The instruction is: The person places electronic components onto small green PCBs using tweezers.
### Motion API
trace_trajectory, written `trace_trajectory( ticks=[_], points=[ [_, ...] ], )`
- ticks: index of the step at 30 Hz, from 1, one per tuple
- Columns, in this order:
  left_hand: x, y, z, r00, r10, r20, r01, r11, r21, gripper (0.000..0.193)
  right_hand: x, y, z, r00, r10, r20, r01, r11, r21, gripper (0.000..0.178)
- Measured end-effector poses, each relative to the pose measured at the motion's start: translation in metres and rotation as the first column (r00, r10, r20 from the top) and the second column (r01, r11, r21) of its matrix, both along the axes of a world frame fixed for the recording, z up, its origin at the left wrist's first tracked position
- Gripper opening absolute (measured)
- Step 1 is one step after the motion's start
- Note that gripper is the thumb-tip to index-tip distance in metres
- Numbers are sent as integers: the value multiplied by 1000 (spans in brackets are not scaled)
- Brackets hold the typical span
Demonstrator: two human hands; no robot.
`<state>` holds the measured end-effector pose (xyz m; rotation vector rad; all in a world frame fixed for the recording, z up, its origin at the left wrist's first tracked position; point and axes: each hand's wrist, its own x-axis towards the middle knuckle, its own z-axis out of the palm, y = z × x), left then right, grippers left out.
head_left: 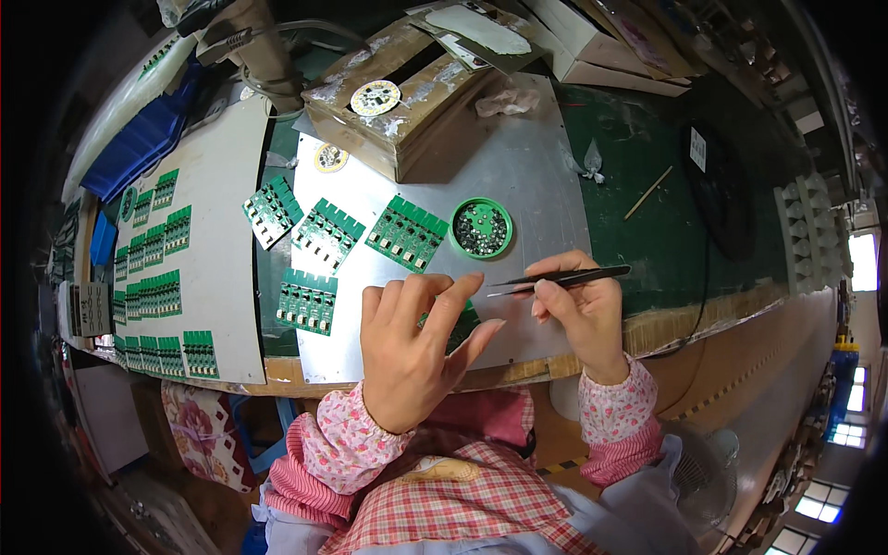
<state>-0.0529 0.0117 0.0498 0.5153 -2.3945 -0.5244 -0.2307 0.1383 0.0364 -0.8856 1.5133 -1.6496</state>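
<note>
My left hand (407,347) hovers over the near part of the metal sheet, thumb and index finger apart, nothing visible between them. Beneath it lies a green circuit board (466,324), mostly hidden by the fingers. In my right hand (587,314) are black tweezers (578,277), gripped like a pen, their tips pointing left toward my left index finger. Whether the tips pinch a part is too small to tell. Beyond the hands stands a round green dish (483,205) of small dark components. Left of the dish lie several green circuit boards (407,233) carrying dark and white parts.
A cardboard box (398,139) stands at the back, a round LED board (376,98) on top. More boards line a pale panel (231,277) at left, near a blue tray (139,153). At right are a thin stick (649,192) and a black reel (717,194).
</note>
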Motion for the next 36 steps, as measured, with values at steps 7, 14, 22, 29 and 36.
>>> trace_trajectory(
  ticks=[7,14,22,29,36],
  points=[
    [9,-1,2,974,-227,9,220,933,-285,36,10,17,18,993,56,102,-65,994,89,18],
    [14,-24,16,1000,21,10,-18,967,-255,21,-39,47,10,856,-386,344,441,892,-98,20],
    [-74,-53,-13,935,88,344,38,938,-344,67,-14,29,-20,926,-353,135,364,929,-71,21],
    [-91,-51,-12,898,0,440,124,959,-254,65,-23,47,-23,911,-407,71,412,909,-70,20],
    [-81,-49,-15,924,-79,375,149,976,-160,69,-24,43,-17,909,-410,80,414,909,-48,20]
  ],
)
